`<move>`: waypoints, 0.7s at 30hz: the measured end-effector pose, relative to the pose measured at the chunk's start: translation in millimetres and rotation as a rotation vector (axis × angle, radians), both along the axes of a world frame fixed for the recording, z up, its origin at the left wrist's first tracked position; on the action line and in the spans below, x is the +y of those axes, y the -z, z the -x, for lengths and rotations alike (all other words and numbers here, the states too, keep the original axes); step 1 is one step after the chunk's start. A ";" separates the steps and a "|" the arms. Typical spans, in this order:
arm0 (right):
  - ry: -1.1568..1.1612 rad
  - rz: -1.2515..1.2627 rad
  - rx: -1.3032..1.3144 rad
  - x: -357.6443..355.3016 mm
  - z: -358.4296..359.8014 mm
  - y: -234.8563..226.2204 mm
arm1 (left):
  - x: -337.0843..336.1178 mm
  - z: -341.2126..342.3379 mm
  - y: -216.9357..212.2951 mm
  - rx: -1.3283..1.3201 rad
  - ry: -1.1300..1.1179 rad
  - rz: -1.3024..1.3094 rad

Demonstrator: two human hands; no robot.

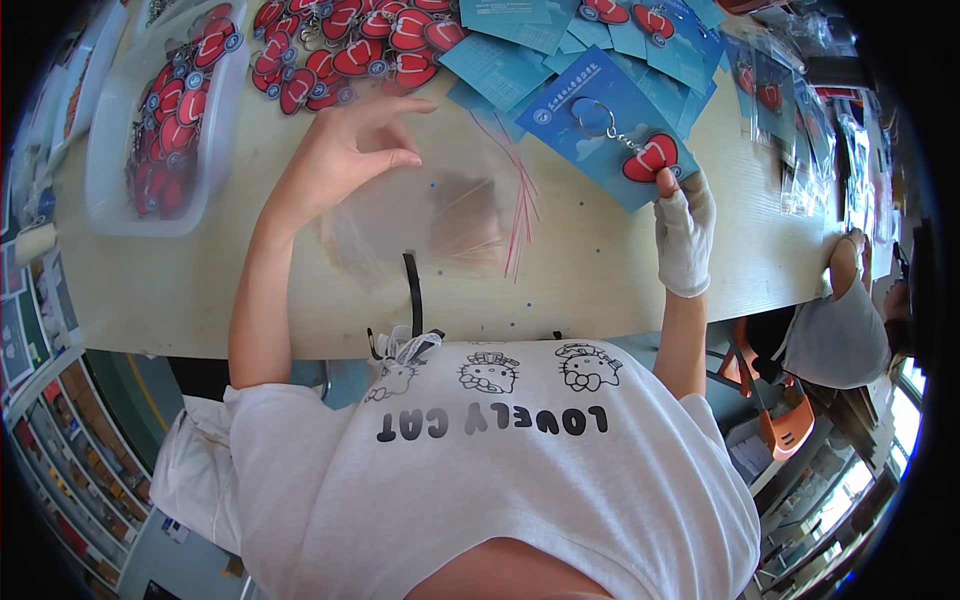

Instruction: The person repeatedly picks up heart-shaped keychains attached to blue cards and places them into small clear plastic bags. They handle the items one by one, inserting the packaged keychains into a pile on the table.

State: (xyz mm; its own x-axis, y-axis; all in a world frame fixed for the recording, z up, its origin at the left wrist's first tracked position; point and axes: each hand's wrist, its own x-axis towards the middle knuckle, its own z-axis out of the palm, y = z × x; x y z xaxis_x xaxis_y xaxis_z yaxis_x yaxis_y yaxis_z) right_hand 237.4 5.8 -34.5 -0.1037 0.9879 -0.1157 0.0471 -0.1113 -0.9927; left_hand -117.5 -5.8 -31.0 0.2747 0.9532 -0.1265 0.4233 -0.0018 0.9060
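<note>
In a white fingerless glove, my right hand [684, 228] grips the lower corner of a blue card [580, 125]. Its bare thumb presses on a red keychain [650, 158], whose metal ring lies against the card. My left hand [352, 148] hovers over the table, bare, thumb and fingers apart with nothing between them. Below it lie clear plastic bags [465, 225], thin and overlapping. Thin red strips [522, 200] rest just right of the bags.
Red keychains [345, 50] are heaped at the back, left of a spread of blue cards [500, 65]. A clear plastic bin [105, 170] at the left holds more keychains. Bagged cards [800, 130] lie at the right, where another person [838, 335] sits.
</note>
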 end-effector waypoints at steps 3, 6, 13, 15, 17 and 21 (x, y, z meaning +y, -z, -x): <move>-0.005 -0.060 -0.107 3.8 6.2 -7.6 | 1.1 2.9 8.3 -0.176 0.006 0.073; -0.039 -0.084 -0.128 10.1 10.1 -14.2 | 1.4 -0.6 7.3 -0.292 -0.028 0.145; -0.235 -0.012 -0.173 25.8 13.2 -28.8 | 1.0 -4.4 2.9 -0.326 -0.029 0.233; -0.287 -0.018 -0.172 30.8 10.2 -29.9 | 1.1 -4.6 2.2 -0.343 -0.029 0.248; -0.353 -0.020 -0.255 36.9 8.1 -34.1 | 0.7 -5.8 0.6 -0.358 -0.023 0.243; -0.532 -0.012 -0.364 48.5 9.4 -54.9 | 0.2 -12.2 2.5 -0.365 0.006 0.171</move>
